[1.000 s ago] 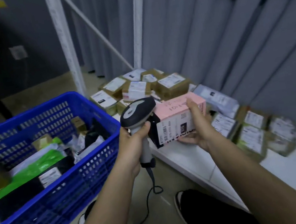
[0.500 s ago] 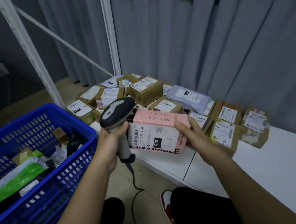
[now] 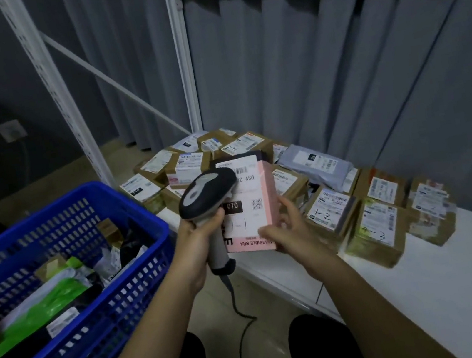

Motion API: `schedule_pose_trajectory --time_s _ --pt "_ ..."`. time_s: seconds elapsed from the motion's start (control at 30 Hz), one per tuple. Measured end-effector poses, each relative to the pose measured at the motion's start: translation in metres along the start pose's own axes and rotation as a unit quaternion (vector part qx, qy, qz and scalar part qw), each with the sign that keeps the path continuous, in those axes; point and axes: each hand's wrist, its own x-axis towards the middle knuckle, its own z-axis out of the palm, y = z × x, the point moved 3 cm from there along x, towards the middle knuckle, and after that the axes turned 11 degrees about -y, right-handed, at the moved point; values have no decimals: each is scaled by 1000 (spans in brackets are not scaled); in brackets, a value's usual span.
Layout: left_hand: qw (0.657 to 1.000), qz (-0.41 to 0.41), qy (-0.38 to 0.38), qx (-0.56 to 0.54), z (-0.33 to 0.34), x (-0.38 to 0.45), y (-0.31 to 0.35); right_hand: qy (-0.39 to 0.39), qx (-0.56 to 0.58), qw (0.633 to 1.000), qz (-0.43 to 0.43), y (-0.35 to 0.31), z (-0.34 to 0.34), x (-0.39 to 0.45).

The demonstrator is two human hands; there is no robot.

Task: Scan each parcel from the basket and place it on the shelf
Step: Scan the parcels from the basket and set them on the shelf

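My left hand grips the handle of a grey and black barcode scanner, its head over the label of a pink box parcel. My right hand holds the pink box at its lower right corner, label side up, above the front edge of the white shelf. The blue basket stands at the left with several parcels and bags inside.
Several brown cardboard parcels with labels and a grey mailer bag lie on the shelf behind the pink box. White shelf posts rise behind them. The scanner cable hangs toward the floor between my knees.
The pink box has turned from lying crosswise to standing lengthwise with its label facing up. The scanner head has moved over the label.
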Motion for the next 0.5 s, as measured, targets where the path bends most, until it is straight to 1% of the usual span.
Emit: schedule_pose_trajectory --time_s 0.1,0.17,0.23,0.33,0.4,0.5 --pt "1000 -9 15 1 -18 -6 -1 -46 -22 998 39 2 5 9" --pt "1000 -15 23 5 -29 -9 0 -47 -57 995 64 5 10 15" --pt "998 -15 45 33 -39 -11 2 -14 -61 996 70 7 12 21" --pt "992 -28 77 95 -52 -10 2 65 -40 995 67 13 7 31" --pt "988 -36 69 134 -54 -12 3 84 -42 993 71 17 6 36" --pt "986 -39 33 158 -53 -13 2 94 -45 992 74 23 5 39"
